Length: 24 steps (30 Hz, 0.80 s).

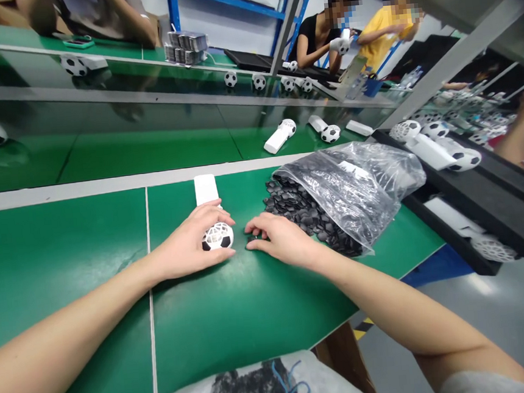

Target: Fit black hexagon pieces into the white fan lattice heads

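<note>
My left hand (192, 239) is wrapped round a white ball-shaped part (218, 236) with a lattice top and a few black patches. A white rectangular handle (206, 190) lies just beyond it on the green table (91, 236). To the right, my right hand (279, 238) has its fingers curled, thumb and fingertips near a small dark piece (251, 239) at the table surface. Beside that hand, many small black pieces (297, 208) spill from a clear plastic bag (353, 188).
Beyond the near table, a green conveyor (147, 139) carries white handled balls (279, 136). Black trays (486, 195) with more balls stand at the right. Several people sit or stand across the line. A metal post (290, 20) rises at the back.
</note>
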Each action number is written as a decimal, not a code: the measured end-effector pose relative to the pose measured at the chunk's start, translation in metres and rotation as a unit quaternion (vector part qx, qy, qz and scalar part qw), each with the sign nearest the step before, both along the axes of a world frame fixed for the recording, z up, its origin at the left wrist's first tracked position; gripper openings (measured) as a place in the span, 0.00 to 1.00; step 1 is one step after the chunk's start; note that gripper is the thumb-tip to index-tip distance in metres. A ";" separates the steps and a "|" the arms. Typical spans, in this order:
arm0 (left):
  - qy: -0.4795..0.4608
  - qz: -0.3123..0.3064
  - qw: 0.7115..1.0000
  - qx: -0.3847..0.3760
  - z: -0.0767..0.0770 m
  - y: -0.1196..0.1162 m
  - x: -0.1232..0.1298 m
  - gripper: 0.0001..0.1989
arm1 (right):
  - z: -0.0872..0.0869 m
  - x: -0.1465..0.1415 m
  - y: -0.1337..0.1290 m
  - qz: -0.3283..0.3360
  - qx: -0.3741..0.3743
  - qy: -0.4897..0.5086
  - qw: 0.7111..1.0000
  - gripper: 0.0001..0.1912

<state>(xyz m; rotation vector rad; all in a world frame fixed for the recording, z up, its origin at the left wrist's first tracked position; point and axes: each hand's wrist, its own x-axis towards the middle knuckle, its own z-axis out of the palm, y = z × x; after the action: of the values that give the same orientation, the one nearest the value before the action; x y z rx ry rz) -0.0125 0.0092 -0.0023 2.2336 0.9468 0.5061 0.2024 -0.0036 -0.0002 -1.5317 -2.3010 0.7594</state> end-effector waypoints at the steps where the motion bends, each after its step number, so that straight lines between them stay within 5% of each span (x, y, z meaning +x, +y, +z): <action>1: 0.008 -0.002 1.000 0.003 0.000 0.001 -0.001 0.20 | -0.001 0.002 -0.001 0.005 -0.002 -0.013 1.000 0.06; 7: 0.077 0.099 0.991 -0.044 0.012 0.009 -0.014 0.31 | -0.003 0.003 -0.001 0.050 -0.023 0.029 0.998 0.03; 13: 0.120 -0.023 0.988 -0.093 0.031 0.021 -0.036 0.27 | 0.007 -0.007 -0.006 0.044 -0.063 0.156 0.985 0.05; 16: 0.136 -0.032 0.982 -0.129 0.034 0.020 -0.035 0.27 | 0.007 -0.016 -0.005 0.055 -0.080 0.202 0.975 0.05; 24: 0.113 0.027 0.989 -0.089 0.023 0.014 -0.024 0.23 | 0.006 -0.030 0.005 0.136 0.123 0.153 0.971 0.05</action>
<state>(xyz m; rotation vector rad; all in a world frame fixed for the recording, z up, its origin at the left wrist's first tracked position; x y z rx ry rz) -0.0366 0.0235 0.0204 2.1377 1.1236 0.1853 0.1725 0.0018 0.0055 -0.9334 -2.2873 0.6859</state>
